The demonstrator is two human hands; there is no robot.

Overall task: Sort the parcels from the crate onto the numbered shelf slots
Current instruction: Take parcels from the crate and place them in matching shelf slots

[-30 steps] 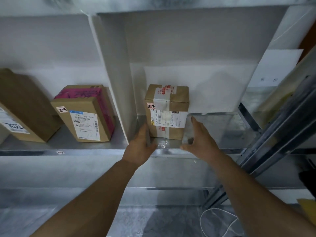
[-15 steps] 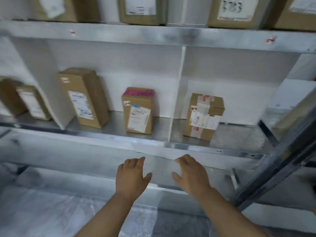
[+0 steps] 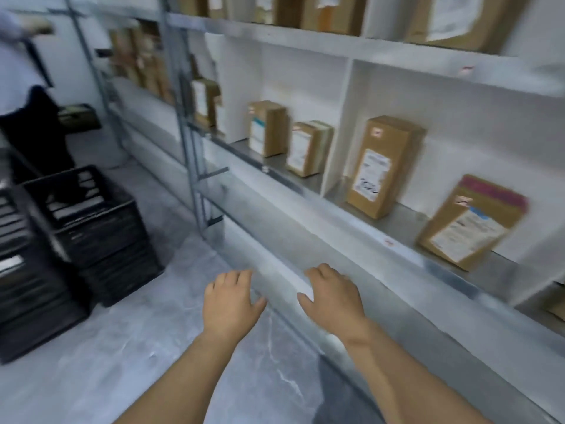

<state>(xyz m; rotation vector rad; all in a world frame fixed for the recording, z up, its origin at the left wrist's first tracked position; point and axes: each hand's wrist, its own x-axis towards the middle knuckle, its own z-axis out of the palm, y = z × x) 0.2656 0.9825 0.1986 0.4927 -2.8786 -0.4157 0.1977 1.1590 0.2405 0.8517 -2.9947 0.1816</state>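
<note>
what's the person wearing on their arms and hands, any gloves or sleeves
Nothing shows on either. The left hand and right hand are bare, with no gloves, rings or watch in view. Both forearms are bare to the picture's bottom edge, so no sleeve shows.

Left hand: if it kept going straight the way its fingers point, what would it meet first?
The left hand is open and empty, fingers pointing up and ahead. First in that line looks like the shelf's metal front rail, not a parcel, though depth is hard to judge in this blurred view.

Crates (image 3: 91,228) left; parcels (image 3: 383,166) on shelf (image 3: 406,240) right.
</note>
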